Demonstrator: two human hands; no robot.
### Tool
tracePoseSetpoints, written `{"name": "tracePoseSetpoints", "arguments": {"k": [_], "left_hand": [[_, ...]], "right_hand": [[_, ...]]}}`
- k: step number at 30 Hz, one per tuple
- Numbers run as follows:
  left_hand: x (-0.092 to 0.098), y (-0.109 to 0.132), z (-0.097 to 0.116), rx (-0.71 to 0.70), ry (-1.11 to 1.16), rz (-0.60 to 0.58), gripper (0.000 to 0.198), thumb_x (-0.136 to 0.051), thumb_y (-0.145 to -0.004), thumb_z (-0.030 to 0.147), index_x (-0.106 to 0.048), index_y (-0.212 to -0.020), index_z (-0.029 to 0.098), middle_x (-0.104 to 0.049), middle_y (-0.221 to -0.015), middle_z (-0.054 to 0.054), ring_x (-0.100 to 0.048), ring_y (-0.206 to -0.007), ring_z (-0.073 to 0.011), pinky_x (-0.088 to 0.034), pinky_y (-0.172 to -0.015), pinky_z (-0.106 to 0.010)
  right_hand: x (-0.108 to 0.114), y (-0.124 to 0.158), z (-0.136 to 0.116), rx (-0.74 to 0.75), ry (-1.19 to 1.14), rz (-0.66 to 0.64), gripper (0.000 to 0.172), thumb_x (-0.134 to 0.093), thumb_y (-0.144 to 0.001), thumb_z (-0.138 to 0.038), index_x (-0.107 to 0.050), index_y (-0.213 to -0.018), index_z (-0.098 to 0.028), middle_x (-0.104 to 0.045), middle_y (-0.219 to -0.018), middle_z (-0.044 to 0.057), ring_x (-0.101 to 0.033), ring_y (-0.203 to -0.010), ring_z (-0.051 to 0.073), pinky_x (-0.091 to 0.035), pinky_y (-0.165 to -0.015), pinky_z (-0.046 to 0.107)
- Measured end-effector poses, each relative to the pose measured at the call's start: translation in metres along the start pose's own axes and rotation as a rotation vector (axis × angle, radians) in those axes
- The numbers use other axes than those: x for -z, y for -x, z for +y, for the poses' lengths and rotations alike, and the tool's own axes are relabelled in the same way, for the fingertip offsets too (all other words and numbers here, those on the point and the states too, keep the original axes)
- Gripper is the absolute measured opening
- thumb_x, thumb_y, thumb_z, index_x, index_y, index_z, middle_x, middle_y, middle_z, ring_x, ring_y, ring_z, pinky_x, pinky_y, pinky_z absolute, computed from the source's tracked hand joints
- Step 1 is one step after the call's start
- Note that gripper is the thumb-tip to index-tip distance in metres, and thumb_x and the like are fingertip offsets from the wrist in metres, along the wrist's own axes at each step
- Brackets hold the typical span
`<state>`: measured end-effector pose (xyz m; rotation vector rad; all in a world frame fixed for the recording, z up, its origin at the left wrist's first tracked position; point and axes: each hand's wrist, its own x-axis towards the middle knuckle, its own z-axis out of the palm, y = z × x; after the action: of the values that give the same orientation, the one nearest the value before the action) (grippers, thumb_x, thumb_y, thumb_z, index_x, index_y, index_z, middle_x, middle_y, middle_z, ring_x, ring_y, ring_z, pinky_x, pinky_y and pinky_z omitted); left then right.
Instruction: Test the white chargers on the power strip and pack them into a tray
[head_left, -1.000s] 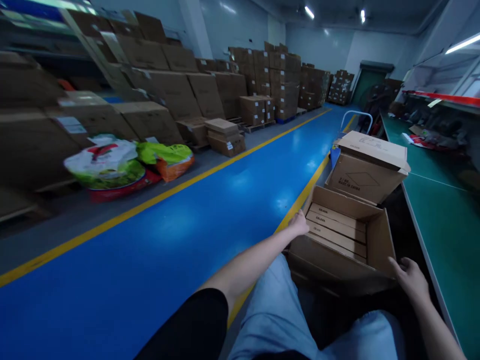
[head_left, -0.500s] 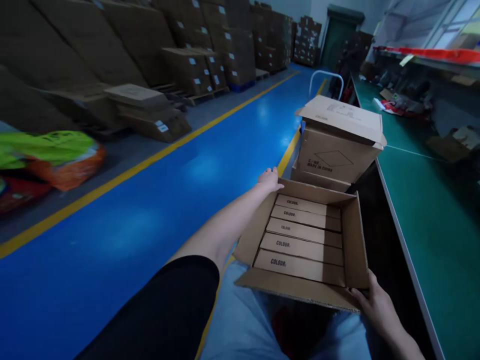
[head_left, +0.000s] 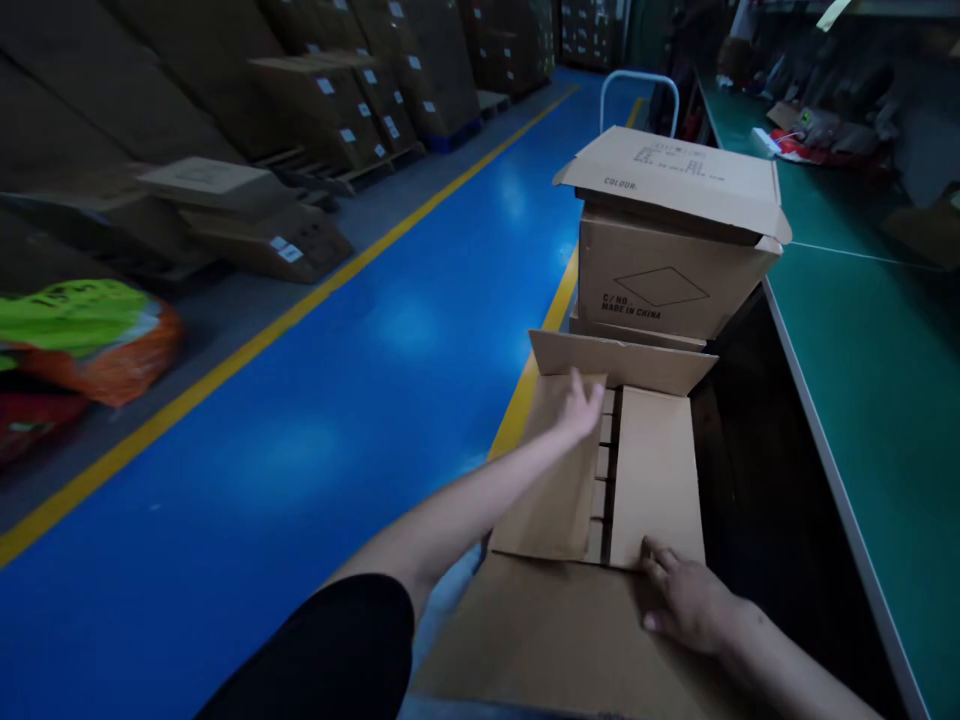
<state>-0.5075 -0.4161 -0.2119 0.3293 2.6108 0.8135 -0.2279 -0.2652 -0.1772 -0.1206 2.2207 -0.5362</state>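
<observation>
In front of me is a cardboard box [head_left: 656, 470] with its left and right flaps folded inward. A narrow gap between those flaps shows part of the several small boxes [head_left: 599, 500] inside. The far flap [head_left: 622, 362] stands raised and the wide near flap [head_left: 555, 635] lies outward toward me. My left hand [head_left: 581, 408] is over the far end of the left flap, fingers apart, slightly blurred. My right hand [head_left: 686, 595] rests at the near end of the right flap, its fingertips touching the cardboard and its thumb spread over the near flap.
Beyond the box stands a stack of cartons [head_left: 667, 260] on a trolley with a white handle [head_left: 639, 75]. A green workbench [head_left: 847, 370] runs along the right. Pallets of cartons [head_left: 322, 110] and bright plastic bags [head_left: 82, 330] line the left, past the blue floor [head_left: 285, 450].
The left and right flaps have been folded in over the small boxes. The near flap now spreads toward me. Both hands have moved from the box's sides onto its top.
</observation>
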Motion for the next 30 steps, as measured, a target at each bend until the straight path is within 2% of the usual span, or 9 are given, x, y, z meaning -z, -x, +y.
{"name": "tracePoseSetpoints", "arguments": {"k": [3, 7, 12, 14, 16, 19, 24, 27, 30], "left_hand": [[-0.048, 0.049, -0.006, -0.252, -0.11, -0.278, 0.076, -0.077, -0.079, 0.055, -0.052, -0.149, 0.037, -0.037, -0.166, -0.004, -0.031, -0.154, -0.0326, -0.02, -0.127, -0.051], [-0.064, 0.063, -0.015, -0.416, -0.237, -0.475, 0.088, -0.09, -0.063, 0.043, -0.057, -0.144, 0.042, -0.019, -0.171, 0.0, -0.01, -0.16, -0.0357, 0.003, -0.126, -0.062], [-0.045, 0.039, -0.003, -0.415, -0.314, -0.593, 0.077, -0.086, -0.067, 0.051, -0.063, -0.139, 0.035, -0.026, -0.169, -0.006, -0.02, -0.157, -0.04, -0.015, -0.123, -0.068], [-0.033, 0.032, 0.012, -0.412, -0.319, -0.631, 0.067, -0.083, -0.07, 0.053, -0.07, -0.131, 0.028, -0.044, -0.161, -0.012, -0.04, -0.148, -0.0413, -0.034, -0.119, -0.062], [-0.017, 0.027, 0.031, -0.446, -0.292, -0.66, 0.055, -0.08, -0.075, 0.052, -0.075, -0.121, 0.023, -0.064, -0.143, -0.014, -0.062, -0.13, -0.0373, -0.05, -0.108, -0.049], [0.022, 0.016, 0.059, -0.561, -0.171, -0.591, 0.052, -0.055, -0.096, 0.054, -0.066, -0.135, 0.022, -0.068, -0.138, -0.009, -0.065, -0.125, -0.0263, -0.05, -0.107, -0.037], [0.075, -0.013, 0.074, -0.498, -0.159, 0.077, 0.058, -0.031, -0.107, 0.047, -0.038, -0.156, 0.017, -0.05, -0.155, -0.013, -0.044, -0.145, -0.0269, -0.03, -0.123, -0.046], [0.058, -0.006, 0.051, -0.321, -0.348, 0.019, 0.055, -0.042, -0.103, 0.05, -0.057, -0.139, 0.011, -0.062, -0.139, -0.019, -0.051, -0.138, -0.0354, -0.033, -0.119, -0.052], [0.01, 0.032, 0.011, -0.296, -0.376, -0.156, 0.047, -0.053, -0.098, 0.051, -0.07, -0.122, 0.014, -0.07, -0.128, -0.018, -0.058, -0.132, -0.036, -0.041, -0.114, -0.048]], "right_hand": [[0.031, -0.016, -0.014, -0.027, 0.061, -0.032, 0.062, -0.076, -0.08, -0.029, -0.064, -0.139, -0.012, -0.039, -0.161, 0.023, -0.048, -0.141, 0.044, -0.043, -0.115, 0.055], [0.066, 0.02, -0.059, 0.126, -0.082, 0.092, 0.055, -0.067, -0.09, -0.039, -0.062, -0.14, -0.015, -0.064, -0.14, 0.02, -0.062, -0.128, 0.036, -0.048, -0.11, 0.049], [0.053, 0.06, -0.098, 0.734, -0.354, -0.034, 0.046, -0.063, -0.095, -0.043, -0.063, -0.139, -0.029, -0.067, -0.138, 0.006, -0.065, -0.122, 0.022, -0.051, -0.106, 0.033], [0.029, 0.043, -0.086, 0.634, -0.264, -0.008, 0.05, -0.072, -0.087, -0.039, -0.066, -0.135, -0.026, -0.068, -0.135, 0.009, -0.065, -0.123, 0.027, -0.05, -0.108, 0.039], [0.004, 0.012, -0.057, 0.373, -0.097, 0.214, 0.06, -0.08, -0.077, -0.031, -0.066, -0.134, -0.018, -0.057, -0.149, 0.017, -0.051, -0.138, 0.039, -0.04, -0.117, 0.055], [-0.029, -0.031, 0.0, 0.199, -0.025, 0.487, 0.052, -0.059, -0.086, -0.011, -0.063, -0.138, -0.017, -0.05, -0.156, 0.014, -0.043, -0.146, 0.033, -0.03, -0.123, 0.057], [-0.06, -0.057, 0.051, 0.254, -0.172, 0.729, 0.036, -0.051, -0.095, -0.018, -0.068, -0.126, -0.021, -0.053, -0.155, 0.009, -0.041, -0.147, 0.028, -0.033, -0.122, 0.057], [-0.062, -0.055, 0.054, 0.285, -0.342, 0.783, 0.029, -0.057, -0.094, -0.026, -0.072, -0.119, -0.023, -0.06, -0.148, 0.009, -0.046, -0.144, 0.028, -0.035, -0.121, 0.057], [-0.056, -0.05, 0.062, 0.237, -0.478, 0.833, 0.024, -0.059, -0.094, -0.034, -0.074, -0.109, -0.024, -0.068, -0.137, 0.008, -0.054, -0.136, 0.027, -0.039, -0.119, 0.053]]}}
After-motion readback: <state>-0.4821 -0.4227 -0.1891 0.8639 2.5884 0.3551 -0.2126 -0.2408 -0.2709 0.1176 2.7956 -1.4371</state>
